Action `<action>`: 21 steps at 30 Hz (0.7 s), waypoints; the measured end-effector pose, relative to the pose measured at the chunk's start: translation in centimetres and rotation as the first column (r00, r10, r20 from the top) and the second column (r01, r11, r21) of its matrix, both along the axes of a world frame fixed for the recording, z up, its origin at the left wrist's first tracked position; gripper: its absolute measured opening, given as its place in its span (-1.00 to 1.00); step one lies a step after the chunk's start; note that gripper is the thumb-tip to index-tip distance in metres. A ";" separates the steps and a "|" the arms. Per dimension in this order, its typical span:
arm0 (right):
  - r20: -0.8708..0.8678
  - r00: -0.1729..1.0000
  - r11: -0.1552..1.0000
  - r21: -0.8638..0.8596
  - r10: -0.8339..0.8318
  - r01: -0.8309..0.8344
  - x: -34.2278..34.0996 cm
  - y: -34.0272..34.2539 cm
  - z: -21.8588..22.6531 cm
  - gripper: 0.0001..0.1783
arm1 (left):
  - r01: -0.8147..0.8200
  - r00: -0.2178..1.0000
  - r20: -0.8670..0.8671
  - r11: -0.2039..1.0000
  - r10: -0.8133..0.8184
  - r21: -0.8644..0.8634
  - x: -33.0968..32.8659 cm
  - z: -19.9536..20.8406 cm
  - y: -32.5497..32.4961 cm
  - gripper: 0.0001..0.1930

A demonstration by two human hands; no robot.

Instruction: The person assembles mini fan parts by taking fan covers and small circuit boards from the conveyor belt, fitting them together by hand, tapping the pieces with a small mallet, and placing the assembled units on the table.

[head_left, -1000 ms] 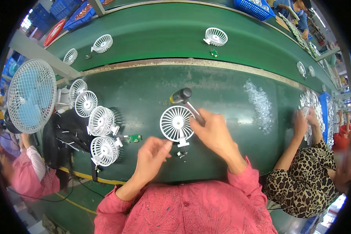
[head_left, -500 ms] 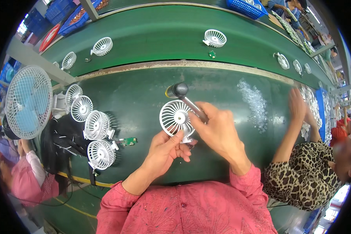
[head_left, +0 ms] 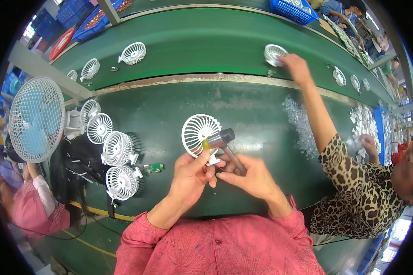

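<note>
lifted since before, fan faces up; both hands grasp it, hammer angled up-left.

Four white fans at left, blue basket beyond, loose circuit board nearby.

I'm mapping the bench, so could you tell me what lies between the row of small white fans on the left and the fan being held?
In the head view, between the row of fans and the held fan lies a small green circuit board on the dark green table.

Left hand grips small white fan; right hand holds mallet against it.
</note>
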State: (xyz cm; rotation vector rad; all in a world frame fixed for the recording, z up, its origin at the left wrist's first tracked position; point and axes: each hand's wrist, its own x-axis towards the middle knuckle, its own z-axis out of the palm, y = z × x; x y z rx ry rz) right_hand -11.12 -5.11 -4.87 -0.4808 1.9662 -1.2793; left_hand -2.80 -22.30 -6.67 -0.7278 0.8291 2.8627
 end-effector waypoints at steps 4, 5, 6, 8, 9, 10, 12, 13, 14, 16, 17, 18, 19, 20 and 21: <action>-0.187 0.982 0.995 0.100 0.011 0.008 0.1 -0.8 2.1 -0.69 | -0.008 1.000 -0.025 0.998 0.006 -0.068 0.1 -0.1 0.0 -0.72; -0.293 0.955 0.990 0.138 0.043 -0.002 0.0 -0.7 2.2 -0.68 | -0.013 0.999 -0.036 0.995 0.009 -0.101 0.1 0.0 0.1 -0.72; -0.395 0.916 0.984 0.176 0.077 -0.007 -0.1 -0.6 2.4 -0.66 | -0.013 0.999 -0.037 0.995 0.010 -0.103 0.1 0.0 0.2 -0.72; -0.452 0.887 0.985 0.172 0.092 -0.014 -0.2 -0.7 2.8 -0.71 | -0.035 0.998 -0.062 0.983 0.024 -0.182 0.0 -0.1 0.2 -0.74; -0.509 0.854 0.985 0.170 0.105 -0.020 -0.3 -0.8 2.9 -0.75 | -0.035 0.998 -0.061 0.982 0.024 -0.183 -0.1 -0.1 0.2 -0.74; -0.510 0.854 0.985 0.169 0.104 -0.019 -0.4 -0.8 2.8 -0.75 | -0.034 0.998 -0.067 0.978 0.021 -0.206 -0.1 -0.1 0.3 -0.75; -0.480 0.872 0.989 0.150 0.091 -0.021 -0.5 -0.6 2.6 -0.77 | -0.034 0.997 -0.072 0.973 0.017 -0.230 0.1 -0.1 0.2 -0.76; -0.483 0.871 0.989 0.147 0.091 -0.022 -0.7 -0.5 2.5 -0.77 | 0.006 0.998 -0.063 0.975 -0.020 -0.222 0.1 -0.2 0.0 -0.76; -0.415 0.908 0.992 0.128 0.062 -0.009 -0.8 -0.4 2.4 -0.78 | 0.044 0.997 -0.053 0.976 -0.057 -0.215 0.1 -0.2 -0.2 -0.77; -0.348 0.937 0.995 0.101 0.036 -0.001 -1.0 -0.2 1.6 -0.78 | 0.073 0.997 -0.009 0.989 -0.075 -0.132 0.1 -0.3 -0.3 -0.78; -0.285 0.959 0.996 0.085 0.009 0.016 -1.0 0.1 0.9 -0.76 | 0.084 0.996 0.014 0.993 -0.083 -0.085 0.1 -0.5 -0.3 -0.78; -0.219 0.976 0.997 0.070 -0.017 0.033 -1.1 0.4 0.6 -0.73 | 0.111 0.993 0.045 0.991 -0.108 -0.071 0.1 -0.4 -0.3 -0.78; -0.172 0.985 0.995 0.095 0.026 -0.010 -1.3 0.3 1.3 -0.71 | 0.102 0.994 0.049 0.993 -0.100 -0.053 0.3 -0.8 -0.4 -0.79; -0.178 0.984 0.990 0.141 0.020 0.005 -1.3 0.4 1.8 -0.70 | 0.098 0.994 0.051 0.995 -0.097 -0.033 0.3 -1.0 -0.5 -0.79; -0.185 0.983 0.982 0.186 0.015 0.020 -1.2 0.5 2.2 -0.69 | 0.104 0.991 0.082 0.995 -0.104 -0.002 0.3 -0.8 -0.4 -0.79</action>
